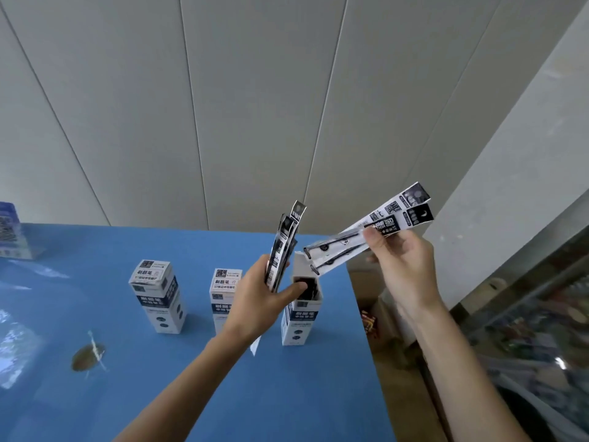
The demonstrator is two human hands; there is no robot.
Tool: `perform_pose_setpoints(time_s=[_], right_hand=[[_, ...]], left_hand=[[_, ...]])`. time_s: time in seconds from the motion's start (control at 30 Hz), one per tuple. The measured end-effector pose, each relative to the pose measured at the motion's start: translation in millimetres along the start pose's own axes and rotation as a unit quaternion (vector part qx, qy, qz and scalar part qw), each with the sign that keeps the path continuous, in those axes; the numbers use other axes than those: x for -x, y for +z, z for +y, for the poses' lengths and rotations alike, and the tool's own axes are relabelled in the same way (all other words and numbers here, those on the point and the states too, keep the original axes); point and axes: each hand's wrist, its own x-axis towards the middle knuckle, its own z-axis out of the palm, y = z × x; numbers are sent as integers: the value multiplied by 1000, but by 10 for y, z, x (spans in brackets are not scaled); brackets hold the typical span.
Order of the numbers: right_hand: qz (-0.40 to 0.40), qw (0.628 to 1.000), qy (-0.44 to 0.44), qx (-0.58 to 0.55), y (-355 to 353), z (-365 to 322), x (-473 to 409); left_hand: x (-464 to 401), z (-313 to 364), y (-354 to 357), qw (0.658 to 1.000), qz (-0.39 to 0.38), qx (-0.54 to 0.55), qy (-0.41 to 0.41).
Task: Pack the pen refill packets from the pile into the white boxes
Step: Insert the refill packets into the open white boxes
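Note:
Three white boxes stand upright on the blue table. The right box (301,317) is open at the top, with dark packets showing inside. My left hand (259,298) grips a bunch of pen refill packets (282,250) upright beside that box, and its thumb rests at the box's mouth. My right hand (400,266) holds two refill packets (360,237) slanted, their lower ends just above the open box. The middle box (223,295) and the left box (157,298) are closed. The pile is not in view.
The blue table (159,393) ends at its right edge near the open box, with cardboard cartons (376,314) and cluttered shelves (526,330) beyond. A brown stain (86,357) marks the table at left. Another box (12,231) stands at the far left. Grey wall panels rise behind.

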Motion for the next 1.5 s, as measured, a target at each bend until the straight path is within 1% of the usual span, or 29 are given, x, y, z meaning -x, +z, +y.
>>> perform_pose_setpoints(time_s=[0.13, 0.27, 0.37, 0.43, 0.53, 0.7, 0.77, 0.9, 1.0, 1.1, 1.23, 1.33, 1.4, 1.43, 1.5], right_hand=[[-20, 1000, -6, 1, 36, 153, 114], [-15, 998, 43, -50, 96, 429, 215], [-4, 997, 62, -51, 88, 574, 221], [2, 998, 51, -45, 38, 588, 184], [-5, 1000, 2, -5, -76, 548, 117], [-64, 992, -60, 85, -157, 525, 50], [-78, 989, -76, 98, -123, 513, 45], [-134, 975, -117, 130, -77, 441, 34], [-166, 967, -129, 142, -102, 346, -12], [-183, 962, -138, 150, -112, 335, -92], [-246, 936, -162, 191, -2, 380, -119], [-328, 898, -138, 260, 93, 443, -101], [-368, 870, -114, 309, 109, 483, -83], [-377, 868, -98, 308, 98, 487, -73], [-373, 880, -84, 282, 70, 463, -55]], left_hand=[[54, -69, 144, 999, 15, 13, -27], [82, -185, 218, 997, 27, 46, -59], [98, -252, 232, 994, 34, 63, -82], [115, -253, 234, 994, 39, 63, -84], [132, -225, 252, 994, 43, 64, -81], [159, -187, 293, 993, 44, 74, -87], [168, -186, 315, 993, 39, 79, -85], [176, -201, 347, 993, 37, 79, -84], [183, -212, 341, 993, 36, 84, -81], [180, -227, 330, 992, 36, 94, -79], [173, -234, 349, 992, 33, 96, -71], [167, -236, 361, 993, 38, 97, -64], [169, -236, 358, 992, 41, 101, -62], [171, -236, 355, 992, 42, 105, -62], [172, -235, 351, 991, 42, 110, -63]])
